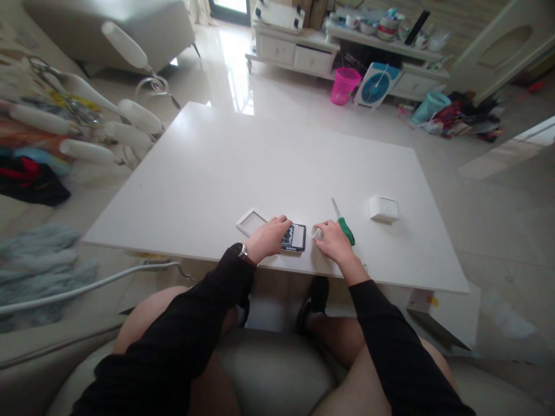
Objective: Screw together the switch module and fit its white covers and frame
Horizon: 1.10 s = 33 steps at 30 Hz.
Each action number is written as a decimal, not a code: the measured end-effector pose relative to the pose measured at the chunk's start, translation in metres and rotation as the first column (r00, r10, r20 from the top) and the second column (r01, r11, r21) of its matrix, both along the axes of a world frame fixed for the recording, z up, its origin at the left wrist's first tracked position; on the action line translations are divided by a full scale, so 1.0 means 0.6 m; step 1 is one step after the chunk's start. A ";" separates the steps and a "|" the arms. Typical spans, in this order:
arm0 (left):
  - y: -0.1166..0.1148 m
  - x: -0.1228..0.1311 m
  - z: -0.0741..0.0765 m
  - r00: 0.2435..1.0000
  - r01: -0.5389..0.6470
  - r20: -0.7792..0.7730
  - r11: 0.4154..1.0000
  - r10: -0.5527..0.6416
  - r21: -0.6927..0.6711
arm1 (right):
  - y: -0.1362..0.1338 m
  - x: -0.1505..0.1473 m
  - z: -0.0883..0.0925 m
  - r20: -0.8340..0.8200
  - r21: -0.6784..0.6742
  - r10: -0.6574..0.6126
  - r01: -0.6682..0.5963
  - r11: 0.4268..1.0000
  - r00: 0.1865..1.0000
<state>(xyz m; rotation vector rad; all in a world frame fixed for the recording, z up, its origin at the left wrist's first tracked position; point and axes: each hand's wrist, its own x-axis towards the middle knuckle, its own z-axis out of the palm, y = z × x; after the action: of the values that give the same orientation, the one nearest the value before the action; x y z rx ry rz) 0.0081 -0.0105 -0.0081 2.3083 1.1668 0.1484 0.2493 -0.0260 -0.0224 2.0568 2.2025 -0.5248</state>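
Note:
My left hand (pixel 272 236) rests at the near edge of the table, its fingers closed over the left side of a small rectangular panel (pixel 298 237) with a dark rim and a pale face, like a wall switch or socket. The fingers hide part of this panel. Just right of it, my right hand (pixel 333 239) pinches a small whitish, partly see-through piece (pixel 318 234), too small to name. A screwdriver (pixel 346 230) with a green handle lies by the right hand, its shaft pointing away. Left of the panel lies a white square frame (pixel 240 224), partly behind my left hand.
A white socket box (pixel 384 209) stands on the white table (pixel 277 156) toward the right. A white lamp with several arms (pixel 139 115) is beside the table's left edge. Beyond are a pink basket (pixel 344 85), a blue fan (pixel 376 85) and a low white cabinet (pixel 277 49).

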 end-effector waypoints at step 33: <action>0.008 0.046 0.024 0.638 -0.026 0.636 0.838 0.434 -0.545 | -0.009 -0.036 0.082 -0.936 -0.195 -0.269 0.300 0.934 0.229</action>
<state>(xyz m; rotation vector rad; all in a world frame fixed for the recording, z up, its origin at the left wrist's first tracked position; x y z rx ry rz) 0.0359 -0.0056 0.0062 1.3722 0.9055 0.7389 0.2278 -0.0314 0.0271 2.4946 2.1035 -2.3839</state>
